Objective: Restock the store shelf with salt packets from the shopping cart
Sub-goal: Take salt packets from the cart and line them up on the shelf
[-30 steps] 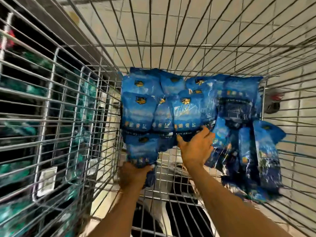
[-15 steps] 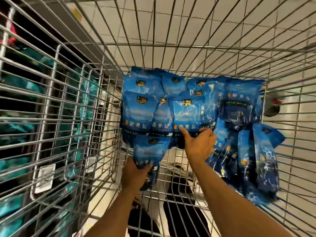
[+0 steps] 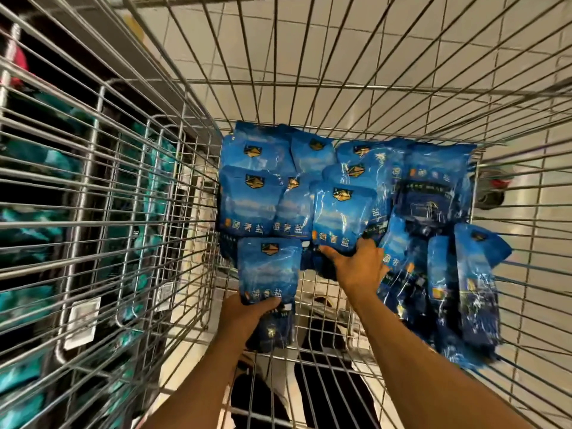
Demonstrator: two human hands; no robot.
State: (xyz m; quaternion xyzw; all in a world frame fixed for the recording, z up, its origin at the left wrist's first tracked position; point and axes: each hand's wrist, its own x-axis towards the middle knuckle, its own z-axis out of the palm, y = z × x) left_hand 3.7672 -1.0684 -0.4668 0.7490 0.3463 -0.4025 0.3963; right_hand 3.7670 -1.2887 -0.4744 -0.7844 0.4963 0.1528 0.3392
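Several blue salt packets [image 3: 253, 199] lie stacked in the wire shopping cart [image 3: 356, 85]. My left hand [image 3: 244, 317] grips the lower edge of one packet [image 3: 269, 270], with another dark packet behind it, lifted just off the pile's near-left side. My right hand [image 3: 359, 267] pinches the bottom edge of a second packet [image 3: 340, 218] in the middle of the pile. More packets [image 3: 464, 289] lean along the cart's right side.
The cart's left wire wall [image 3: 102, 212] stands close, with a store shelf of teal packets [image 3: 31, 298] behind it. White floor tiles [image 3: 402, 32] show through the mesh. A cart wheel [image 3: 492, 193] sits at the right.
My left hand has drawn its packet down and toward me, away from the pile. My right hand has closed on the lower edge of the middle packet.
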